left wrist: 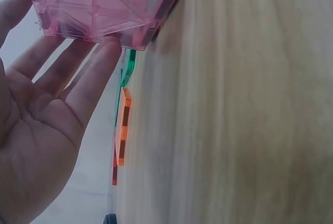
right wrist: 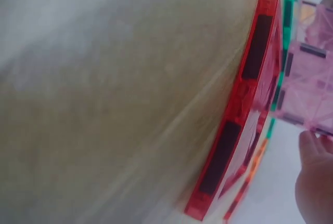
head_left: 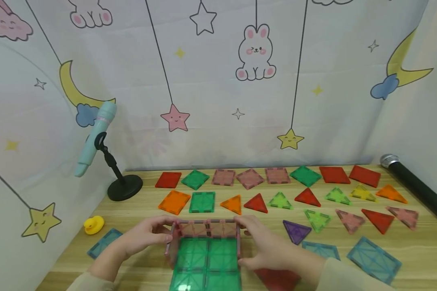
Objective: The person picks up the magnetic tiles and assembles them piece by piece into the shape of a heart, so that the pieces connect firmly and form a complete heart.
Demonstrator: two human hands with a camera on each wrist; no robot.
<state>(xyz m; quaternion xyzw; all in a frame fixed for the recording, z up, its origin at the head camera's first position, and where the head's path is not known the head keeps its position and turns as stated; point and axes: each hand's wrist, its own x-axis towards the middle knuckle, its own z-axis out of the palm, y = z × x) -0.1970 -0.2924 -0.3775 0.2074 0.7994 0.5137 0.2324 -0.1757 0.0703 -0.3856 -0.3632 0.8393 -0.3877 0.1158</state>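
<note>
- A pale wooden table (head_left: 422,262) with a fine grain stands before a white curtain (head_left: 211,81) printed with rabbits, stars and moons.
- Between the two hands sits the tile box (head_left: 204,246): glossy, see-through plastic squares, green ones flat as a floor and pink ones upright as walls at the back and sides.
- The left hand (head_left: 145,236) lies with straight fingers (left wrist: 99,73) against the outer face of the left pink wall; it presses and does not clasp.
- The right hand (head_left: 269,246) rests likewise against the right wall, fingers extended along it.
- Just under the right wrist a red square tile (right wrist: 244,115) lies flat, its dark edge strips showing.
- Beyond the grip, loose tiles (head_left: 276,190) in red, orange, green, pink, yellow and purple lie in rows, squares and triangles.
- Left of the grip are a yellow rubber duck (head_left: 94,224) and a pale blue microphone (head_left: 94,137) on a black stand.
- Far right lies a black microphone (head_left: 415,186).
</note>
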